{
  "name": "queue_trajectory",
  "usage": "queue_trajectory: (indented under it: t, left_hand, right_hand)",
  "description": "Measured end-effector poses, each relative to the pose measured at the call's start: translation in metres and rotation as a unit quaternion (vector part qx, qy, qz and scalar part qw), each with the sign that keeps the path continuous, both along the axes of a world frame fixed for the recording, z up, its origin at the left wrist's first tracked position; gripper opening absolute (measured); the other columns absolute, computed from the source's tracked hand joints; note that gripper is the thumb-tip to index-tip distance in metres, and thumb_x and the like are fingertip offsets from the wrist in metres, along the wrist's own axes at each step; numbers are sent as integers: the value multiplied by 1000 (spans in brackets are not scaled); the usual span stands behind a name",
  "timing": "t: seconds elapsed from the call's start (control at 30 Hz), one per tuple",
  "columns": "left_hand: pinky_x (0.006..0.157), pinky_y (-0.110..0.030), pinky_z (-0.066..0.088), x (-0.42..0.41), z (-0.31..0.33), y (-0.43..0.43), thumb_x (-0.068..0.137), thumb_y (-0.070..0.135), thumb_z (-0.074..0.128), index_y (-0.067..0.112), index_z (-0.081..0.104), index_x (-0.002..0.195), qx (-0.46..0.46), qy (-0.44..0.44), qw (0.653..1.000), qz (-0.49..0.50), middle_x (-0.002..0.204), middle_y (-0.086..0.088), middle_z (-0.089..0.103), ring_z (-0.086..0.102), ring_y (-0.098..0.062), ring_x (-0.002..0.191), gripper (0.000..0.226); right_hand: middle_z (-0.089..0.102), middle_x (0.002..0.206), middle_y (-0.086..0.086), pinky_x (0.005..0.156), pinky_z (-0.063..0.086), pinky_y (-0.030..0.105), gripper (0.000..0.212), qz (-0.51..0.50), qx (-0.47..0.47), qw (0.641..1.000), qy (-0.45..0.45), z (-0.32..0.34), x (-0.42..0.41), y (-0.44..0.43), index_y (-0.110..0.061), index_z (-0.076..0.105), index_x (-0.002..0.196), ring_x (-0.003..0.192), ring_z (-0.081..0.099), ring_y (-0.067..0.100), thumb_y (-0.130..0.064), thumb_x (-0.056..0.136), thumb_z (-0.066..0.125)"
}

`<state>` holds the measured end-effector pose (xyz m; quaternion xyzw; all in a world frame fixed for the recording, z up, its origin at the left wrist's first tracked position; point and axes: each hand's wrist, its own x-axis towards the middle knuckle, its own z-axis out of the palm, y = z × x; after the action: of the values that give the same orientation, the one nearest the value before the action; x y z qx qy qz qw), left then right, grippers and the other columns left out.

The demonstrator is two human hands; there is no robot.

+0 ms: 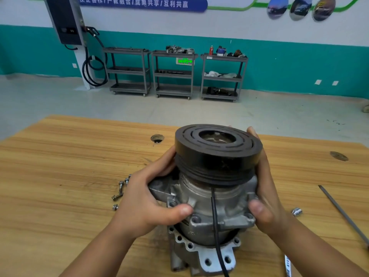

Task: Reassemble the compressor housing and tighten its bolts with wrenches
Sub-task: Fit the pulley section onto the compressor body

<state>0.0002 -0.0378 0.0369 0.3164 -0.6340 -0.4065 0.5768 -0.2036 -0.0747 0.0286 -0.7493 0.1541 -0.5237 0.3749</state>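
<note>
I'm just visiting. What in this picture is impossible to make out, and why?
All in the head view:
1. The joint's far side, between upper housing and lower flange: hidden by the housing itself.
2. Fingers of the right hand: behind the pulley.
3. The thin metal rod: cut off by the right edge.
4. The black cable: its end lies past the bottom edge.
5. Items on the far carts: too small, blurred.

Five bolts [117,196], three carts [173,56], one socket [297,211]
</note>
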Motion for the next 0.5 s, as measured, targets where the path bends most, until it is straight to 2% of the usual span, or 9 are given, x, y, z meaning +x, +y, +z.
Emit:
queue_trajectory:
  t: [0.2, 0.37, 0.5]
  left_hand:
    - [91, -20, 47, 3, -4, 10, 67, 44, 79, 1, 42, 135, -20, -41, 999, -11, 125, 3, 62, 58, -17, 117, 88]
    - [88, -19, 48, 7, -3, 10, 65, 47, 79, 3, 46, 131, -17, -63, 998, -19, 120, 8, 64, 61, -13, 112, 85]
    - [89, -19, 48, 7, -3, 11, 65, 48, 79, 6, 45, 132, -24, -75, 997, -13, 121, 10, 64, 60, -13, 113, 86]
  right_hand:
    - [8, 155, 21, 115, 18, 51, 88, -22, -89, 995, 25, -5, -1, 0, -15, -2, 150, 142, 17, 40, -54, 90, 49]
    - [11, 158, 11, 114, 19, 47, 86, -16, -112, 994, 11, -8, 2, -1, -16, -1, 150, 142, 17, 39, -53, 91, 49]
    - [7, 157, 16, 115, 17, 51, 87, -10, -111, 994, 21, -9, -1, -3, -19, -1, 151, 142, 15, 43, -53, 90, 51]
